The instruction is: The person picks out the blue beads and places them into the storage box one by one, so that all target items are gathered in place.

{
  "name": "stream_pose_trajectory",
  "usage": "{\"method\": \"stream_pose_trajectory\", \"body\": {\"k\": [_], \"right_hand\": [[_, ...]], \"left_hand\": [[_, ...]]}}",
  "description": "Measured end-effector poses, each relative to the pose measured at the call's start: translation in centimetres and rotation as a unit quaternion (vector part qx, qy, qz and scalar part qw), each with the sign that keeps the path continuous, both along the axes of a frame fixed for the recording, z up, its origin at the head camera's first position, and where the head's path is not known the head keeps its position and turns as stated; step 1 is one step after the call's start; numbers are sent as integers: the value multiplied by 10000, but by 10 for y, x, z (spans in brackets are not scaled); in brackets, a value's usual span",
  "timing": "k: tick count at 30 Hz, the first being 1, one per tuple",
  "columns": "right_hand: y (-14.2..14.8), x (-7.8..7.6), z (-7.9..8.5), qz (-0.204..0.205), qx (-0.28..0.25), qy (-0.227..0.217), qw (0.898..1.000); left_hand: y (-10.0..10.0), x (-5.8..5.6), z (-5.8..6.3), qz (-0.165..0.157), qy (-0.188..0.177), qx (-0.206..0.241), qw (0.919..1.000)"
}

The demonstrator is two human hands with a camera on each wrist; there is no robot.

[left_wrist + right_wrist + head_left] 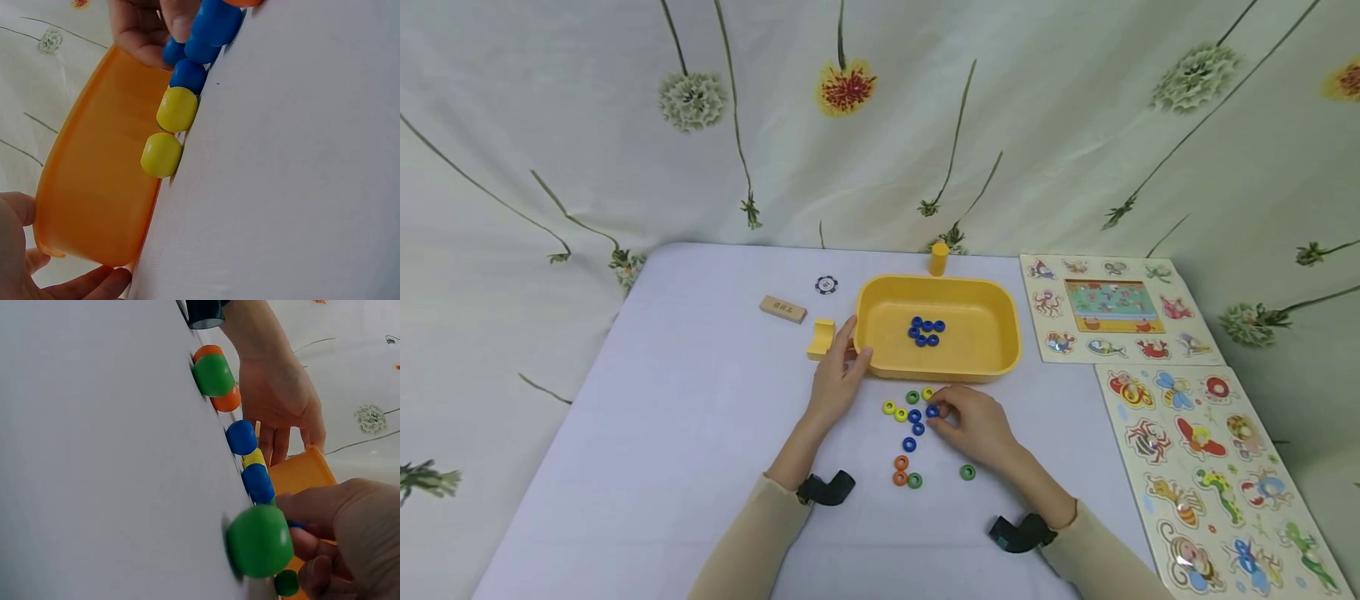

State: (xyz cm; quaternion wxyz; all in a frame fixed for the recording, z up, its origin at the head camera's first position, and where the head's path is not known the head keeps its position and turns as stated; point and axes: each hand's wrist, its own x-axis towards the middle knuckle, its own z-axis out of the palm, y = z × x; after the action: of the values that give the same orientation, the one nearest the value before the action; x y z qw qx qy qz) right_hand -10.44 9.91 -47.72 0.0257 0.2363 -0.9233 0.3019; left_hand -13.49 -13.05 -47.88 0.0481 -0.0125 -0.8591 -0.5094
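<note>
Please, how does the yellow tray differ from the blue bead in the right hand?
Colour and size: the tray is yellow and large; the bead is blue and far smaller. Shape: the tray is a rounded rectangle; the bead is round with a hole. Contact: the left hand touches the tray; the right hand pinches the bead. Both are plain-coloured.

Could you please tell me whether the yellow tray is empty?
The yellow tray is not empty: several blue beads lie clustered on its floor, with bare yellow surface around them.
</note>
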Motion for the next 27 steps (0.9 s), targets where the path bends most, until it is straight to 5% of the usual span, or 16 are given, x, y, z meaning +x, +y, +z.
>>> {"method": "stream_pose_trajectory", "body": {"k": [4, 8, 12, 17, 27], "right_hand": [[5, -6, 19, 138, -635, 289, 9975], [14, -28, 43, 27, -869, 636, 9942], [19, -63, 55, -428, -275, 140, 9986], [15, -98, 47, -666, 664, -844, 9920], [-4, -113, 39, -508, 1326, -1159, 9831]], "left_hand": [[0, 0, 1, -27, 15, 15, 10000], [-1, 0, 1, 11, 1, -3, 10000], [-2, 0, 0, 31, -7, -6, 10000], [-1, 1, -1, -6, -24, 8, 10000], [-2, 1, -2, -18, 49, 51, 10000]]}}
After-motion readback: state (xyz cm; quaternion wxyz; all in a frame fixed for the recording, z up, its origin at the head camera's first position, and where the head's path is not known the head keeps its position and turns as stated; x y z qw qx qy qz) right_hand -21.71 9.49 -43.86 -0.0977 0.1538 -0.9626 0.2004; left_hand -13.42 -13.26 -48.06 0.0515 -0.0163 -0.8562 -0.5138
